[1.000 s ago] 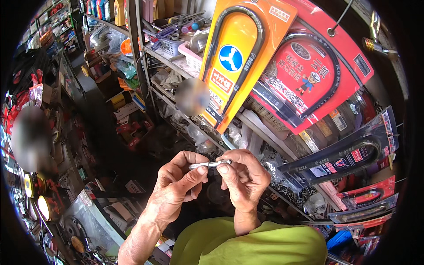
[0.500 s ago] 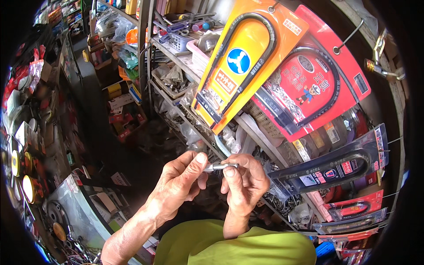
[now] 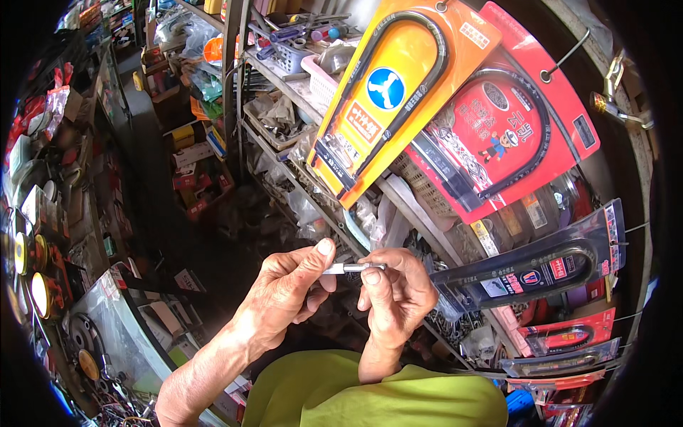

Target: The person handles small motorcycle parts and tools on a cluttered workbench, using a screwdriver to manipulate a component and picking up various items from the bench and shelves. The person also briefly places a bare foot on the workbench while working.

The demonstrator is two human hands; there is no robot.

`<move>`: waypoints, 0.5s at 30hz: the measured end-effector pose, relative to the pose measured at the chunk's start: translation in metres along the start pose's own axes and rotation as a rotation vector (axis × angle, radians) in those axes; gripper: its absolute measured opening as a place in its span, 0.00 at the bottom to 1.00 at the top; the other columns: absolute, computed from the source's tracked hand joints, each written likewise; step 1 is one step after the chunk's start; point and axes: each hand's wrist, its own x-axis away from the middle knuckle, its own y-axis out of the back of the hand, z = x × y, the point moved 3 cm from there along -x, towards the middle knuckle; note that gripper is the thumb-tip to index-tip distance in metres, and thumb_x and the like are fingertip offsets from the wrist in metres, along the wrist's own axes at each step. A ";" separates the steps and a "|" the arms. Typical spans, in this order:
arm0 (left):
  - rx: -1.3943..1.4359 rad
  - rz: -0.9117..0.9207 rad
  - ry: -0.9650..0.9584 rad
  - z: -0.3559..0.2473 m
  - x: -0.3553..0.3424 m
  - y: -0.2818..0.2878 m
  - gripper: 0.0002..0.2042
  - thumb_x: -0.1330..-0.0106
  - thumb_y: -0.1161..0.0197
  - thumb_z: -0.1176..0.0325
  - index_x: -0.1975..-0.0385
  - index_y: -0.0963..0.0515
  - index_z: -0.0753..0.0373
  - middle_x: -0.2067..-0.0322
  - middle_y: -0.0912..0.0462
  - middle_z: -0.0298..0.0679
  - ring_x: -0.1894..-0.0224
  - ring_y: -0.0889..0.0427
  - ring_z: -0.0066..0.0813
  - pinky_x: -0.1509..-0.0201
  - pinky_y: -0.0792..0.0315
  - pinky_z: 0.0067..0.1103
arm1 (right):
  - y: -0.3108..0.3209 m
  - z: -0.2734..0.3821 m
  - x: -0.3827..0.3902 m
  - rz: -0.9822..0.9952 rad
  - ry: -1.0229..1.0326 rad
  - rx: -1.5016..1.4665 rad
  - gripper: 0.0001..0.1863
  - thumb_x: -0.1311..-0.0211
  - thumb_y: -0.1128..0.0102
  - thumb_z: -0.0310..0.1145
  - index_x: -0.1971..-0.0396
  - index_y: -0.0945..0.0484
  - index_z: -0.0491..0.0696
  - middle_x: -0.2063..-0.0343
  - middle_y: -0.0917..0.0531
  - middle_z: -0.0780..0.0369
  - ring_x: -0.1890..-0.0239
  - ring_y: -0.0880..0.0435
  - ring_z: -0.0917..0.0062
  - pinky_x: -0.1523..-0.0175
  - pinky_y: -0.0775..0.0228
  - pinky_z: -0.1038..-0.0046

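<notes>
Between both hands, over the gap between the shelves, is a short, silvery metal rod (image 3: 351, 268). It lies almost level, with a paler, thicker section at its left end and a thinner shank toward the right. My left hand (image 3: 283, 293) is closed, pinching the thick end between thumb and fingers. At the other end, the thumb and index finger of my right hand (image 3: 395, 293) grip the thin shank. My fingers partly cover both ends, so the rod's exact kind does not show.
To the right hang packaged U-shaped locks on a yellow card (image 3: 340, 135), a red card (image 3: 523, 174) and a dark card (image 3: 523, 281). Behind them are cluttered shelves with a pink basket (image 3: 320, 82). A glass-topped case (image 3: 128, 331) stands at lower left.
The rod's thicker section now sits farther left, beside my left fingers, and more thin shank shows toward my right hand. Both hands still hold it in nearly the same place.
</notes>
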 end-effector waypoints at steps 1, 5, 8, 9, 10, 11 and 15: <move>-0.005 0.003 -0.003 0.000 0.000 0.000 0.21 0.28 0.40 0.48 0.73 0.21 0.61 0.83 0.27 0.29 0.84 0.36 0.13 0.84 0.48 0.14 | 0.000 0.001 0.000 0.000 -0.002 0.007 0.09 0.39 0.36 0.16 0.58 0.21 0.35 0.64 0.16 0.55 0.78 0.25 0.90 0.77 0.35 0.88; 0.030 -0.030 -0.016 -0.004 0.000 -0.001 0.17 0.28 0.38 0.52 0.69 0.21 0.61 0.80 0.26 0.29 0.83 0.36 0.12 0.82 0.49 0.12 | 0.001 -0.002 -0.001 0.003 -0.016 0.040 0.09 0.39 0.35 0.16 0.59 0.21 0.36 0.64 0.16 0.56 0.78 0.24 0.90 0.77 0.35 0.88; 0.026 -0.030 -0.021 -0.008 0.000 -0.003 0.13 0.29 0.36 0.57 0.66 0.21 0.62 0.79 0.26 0.29 0.82 0.36 0.11 0.81 0.49 0.12 | 0.001 -0.001 -0.003 -0.025 -0.046 0.093 0.07 0.40 0.33 0.17 0.62 0.20 0.37 0.67 0.16 0.59 0.79 0.26 0.91 0.75 0.35 0.88; 0.013 -0.021 -0.022 -0.009 0.000 -0.003 0.12 0.29 0.36 0.59 0.66 0.21 0.62 0.78 0.26 0.30 0.82 0.36 0.11 0.81 0.50 0.12 | 0.001 -0.001 -0.003 -0.026 -0.057 0.105 0.06 0.40 0.32 0.18 0.65 0.20 0.37 0.69 0.17 0.60 0.79 0.26 0.91 0.75 0.36 0.87; 0.012 -0.008 -0.018 -0.009 0.000 -0.002 0.12 0.29 0.35 0.59 0.66 0.21 0.62 0.78 0.26 0.30 0.81 0.36 0.11 0.81 0.50 0.12 | 0.001 -0.001 -0.004 -0.025 -0.067 0.114 0.05 0.40 0.32 0.19 0.67 0.20 0.38 0.72 0.17 0.62 0.80 0.27 0.90 0.75 0.36 0.86; 0.012 0.006 -0.013 -0.008 -0.001 -0.001 0.11 0.29 0.35 0.60 0.66 0.21 0.62 0.78 0.26 0.30 0.81 0.36 0.11 0.81 0.50 0.12 | 0.001 -0.001 -0.005 -0.024 -0.078 0.124 0.05 0.40 0.31 0.20 0.70 0.20 0.39 0.75 0.18 0.64 0.80 0.27 0.90 0.74 0.36 0.86; 0.024 0.004 -0.016 -0.004 -0.002 0.004 0.10 0.30 0.34 0.62 0.66 0.21 0.63 0.78 0.25 0.30 0.81 0.36 0.11 0.81 0.50 0.12 | 0.005 -0.008 -0.008 0.063 -0.037 0.330 0.13 0.38 0.30 0.26 0.79 0.24 0.42 0.84 0.24 0.68 0.83 0.31 0.88 0.75 0.40 0.83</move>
